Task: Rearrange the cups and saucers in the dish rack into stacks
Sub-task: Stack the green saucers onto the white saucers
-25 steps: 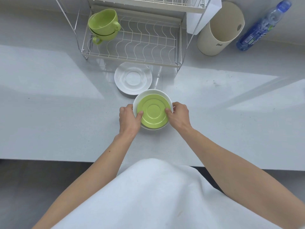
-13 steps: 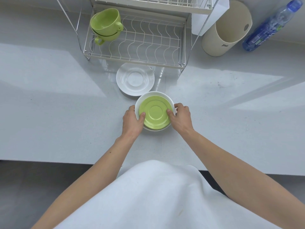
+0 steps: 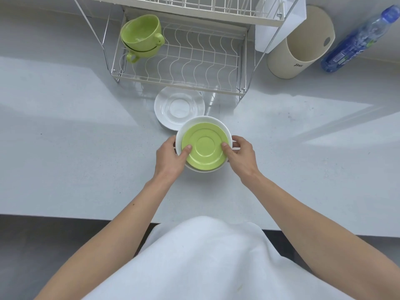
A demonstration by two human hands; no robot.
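A green saucer (image 3: 204, 146) lies on a white saucer (image 3: 202, 121) as a small stack above the counter. My left hand (image 3: 170, 158) grips the stack's left edge, thumb on the green saucer. My right hand (image 3: 240, 155) grips the right edge the same way. Another white saucer (image 3: 178, 107) lies flat on the counter just behind, partly overlapped by the held stack. Two green cups (image 3: 140, 36) sit nested at the left end of the wire dish rack's (image 3: 194, 61) lower shelf.
A beige cylindrical container (image 3: 300, 44) stands right of the rack, and a blue plastic water bottle (image 3: 359, 40) lies beyond it. A white box (image 3: 279, 20) hangs at the rack's right side. The counter's front edge (image 3: 65, 216) runs below my forearms.
The saucer stack in both hands has moved away from me, toward the rack, and now overlaps the front edge of the lone white saucer. Both grips are unchanged.
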